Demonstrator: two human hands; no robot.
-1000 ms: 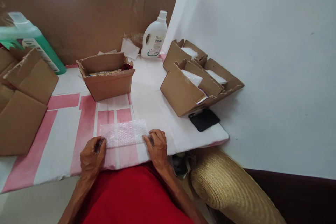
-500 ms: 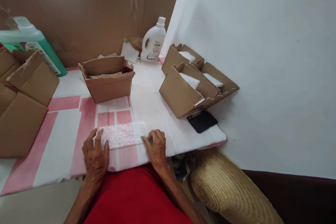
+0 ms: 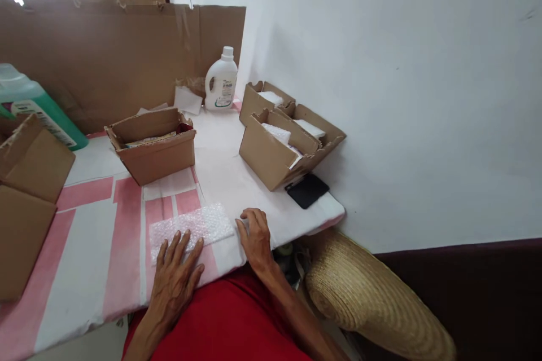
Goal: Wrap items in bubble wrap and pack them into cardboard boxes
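Note:
A flat sheet of bubble wrap (image 3: 199, 224) lies on the pink-and-white table cover (image 3: 105, 225) near the front edge. My left hand (image 3: 175, 273) rests flat on the sheet's near left part with its fingers spread. Just off the sheet's right end, my right hand (image 3: 256, 237) sits on the table with its fingers curled, holding nothing.
An open cardboard box (image 3: 152, 144) stands behind the sheet. Boxes with white padding (image 3: 279, 141) sit at the right by a black flat item (image 3: 307, 190). A white bottle (image 3: 221, 79), a green jug (image 3: 29, 104), flattened boxes (image 3: 25, 192) and a straw hat (image 3: 372, 299) are around.
My left hand has moved from the sheet's left end onto its top and spread flat. My right hand has let go of the right end. The camera has tilted up and right.

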